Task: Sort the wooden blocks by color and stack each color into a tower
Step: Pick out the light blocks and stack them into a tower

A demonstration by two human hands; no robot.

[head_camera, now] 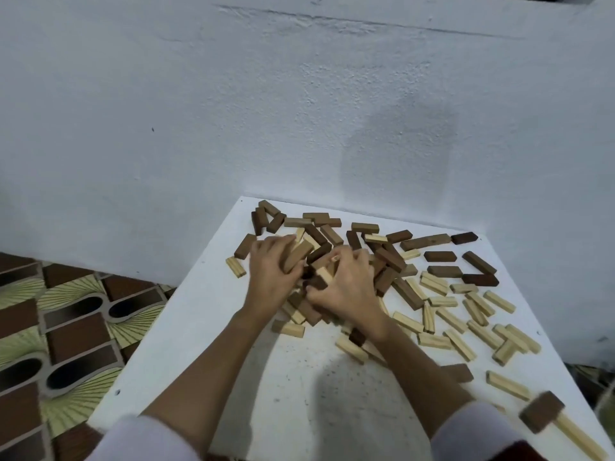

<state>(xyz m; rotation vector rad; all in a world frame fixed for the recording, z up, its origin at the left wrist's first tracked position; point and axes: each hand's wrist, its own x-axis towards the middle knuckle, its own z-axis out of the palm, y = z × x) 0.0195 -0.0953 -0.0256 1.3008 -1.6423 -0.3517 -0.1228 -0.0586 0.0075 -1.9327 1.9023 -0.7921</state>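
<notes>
1. Head view looks down on a white counter (206,327) pushed against a pale wall (299,111), with both hands buried in a mixed heap of wooden blocks (319,257) near its middle.
2. Left hand (271,271) lies over the heap's left side, its fingers curled round a light-brown block (297,256) that tilts up from the pile. This looks like a pick being drawn out for sorting.
3. Right hand (347,284) sits just beside it on the heap, fingers bent down among the blocks and clamped on at least one pale piece (324,273). Exactly how many it holds I cannot tell.
4. Sorting seems partly begun. Pale blocks (466,317) lie loosely gathered on the right of the counter, and dark blocks (466,261) sit toward the far right and along the back, probably so each colour has its own area. No tower stands yet.
5. A dark block (540,415) and a pale one (580,439) rest close to the near right edge, where a brush of the sleeve (482,434) could knock them off.
6. Bare counter shows between the forearms and along the near left, the best room for building. Patterned floor (50,327) lies below the left edge, so towers are safer set inboard.
</notes>
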